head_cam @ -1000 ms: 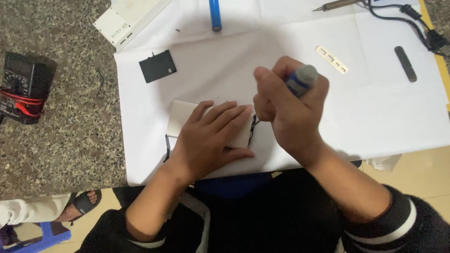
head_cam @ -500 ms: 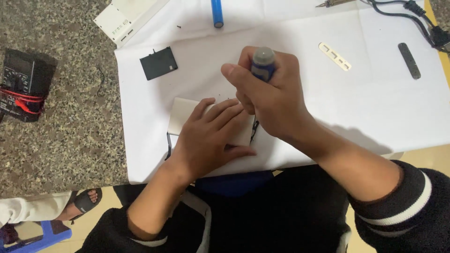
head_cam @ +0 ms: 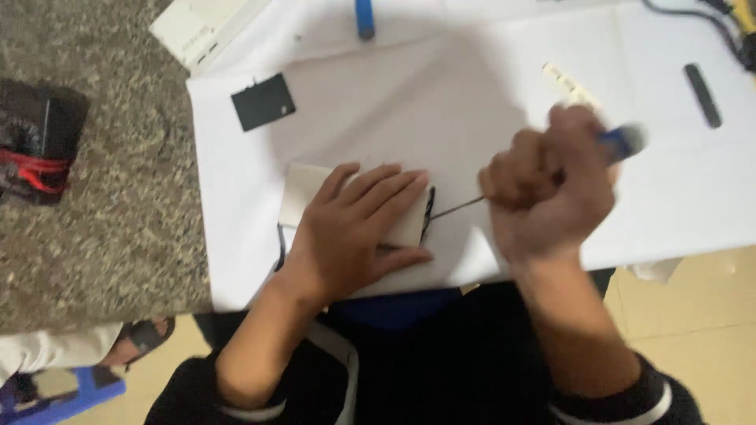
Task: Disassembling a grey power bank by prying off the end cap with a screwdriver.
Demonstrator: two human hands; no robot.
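Speckled stone counter (head_cam: pixel 118 236) — white paper sheet (head_cam: pixel 488 102) and black-red meter (head_cam: pixel 35 142) on it.

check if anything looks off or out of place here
Nothing is spilled or visibly damaged. The right hand is motion-blurred; the white sheet overhangs the table edge near the person's lap.

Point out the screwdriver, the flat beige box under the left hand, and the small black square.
screwdriver (head_cam: pixel 457 208), head view, on its thin metal shaft.
beige box (head_cam: pixel 303 189), head view, on its bare left end.
black square (head_cam: pixel 263 101), head view, on its middle.
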